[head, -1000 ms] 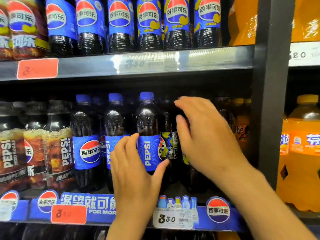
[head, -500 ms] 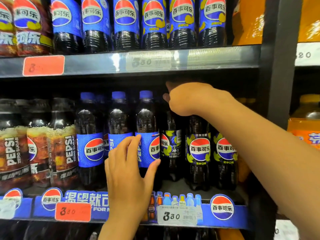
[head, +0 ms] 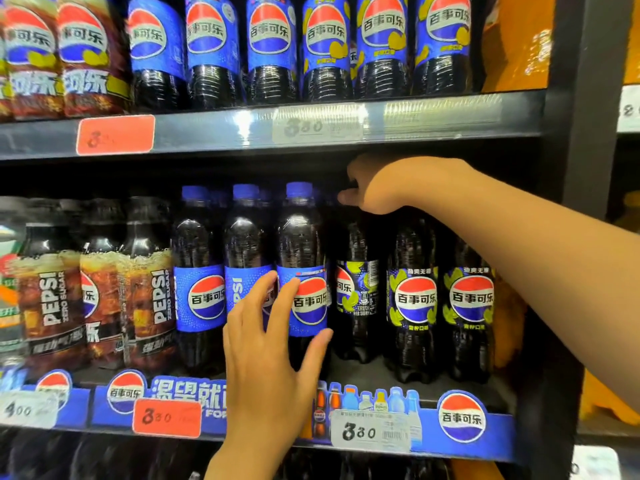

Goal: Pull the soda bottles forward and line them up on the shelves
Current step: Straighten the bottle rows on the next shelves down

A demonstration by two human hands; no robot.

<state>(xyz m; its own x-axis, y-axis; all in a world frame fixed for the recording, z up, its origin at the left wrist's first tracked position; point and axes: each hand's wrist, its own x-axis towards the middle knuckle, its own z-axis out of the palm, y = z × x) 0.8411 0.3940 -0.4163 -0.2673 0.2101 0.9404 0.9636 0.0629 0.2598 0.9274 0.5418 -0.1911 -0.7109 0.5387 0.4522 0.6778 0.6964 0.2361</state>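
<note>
On the middle shelf [head: 381, 379], three blue-label Pepsi bottles stand in a row. My left hand [head: 273, 358] grips the rightmost one [head: 304, 244], fingers across its label and thumb on its right side. To its right, a lime-label bottle [head: 356, 292] stands further back than its two neighbours [head: 415, 299]. My right hand [head: 391, 185] reaches in under the upper shelf. Its fingers curl down over the top of that set-back bottle and hide its cap.
Brown-label zero-sugar Pepsi bottles [head: 97, 299] fill the shelf's left part. The upper shelf [head: 311, 126] carries a full row of bottles close above my right hand. A dark upright post [head: 561, 237] bounds the right side, with orange soda bottles beyond it.
My right hand rose from in front of the lime-label bottles to the top of the set-back one. My left hand turned the blue-label bottle so that its round logo faces front.
</note>
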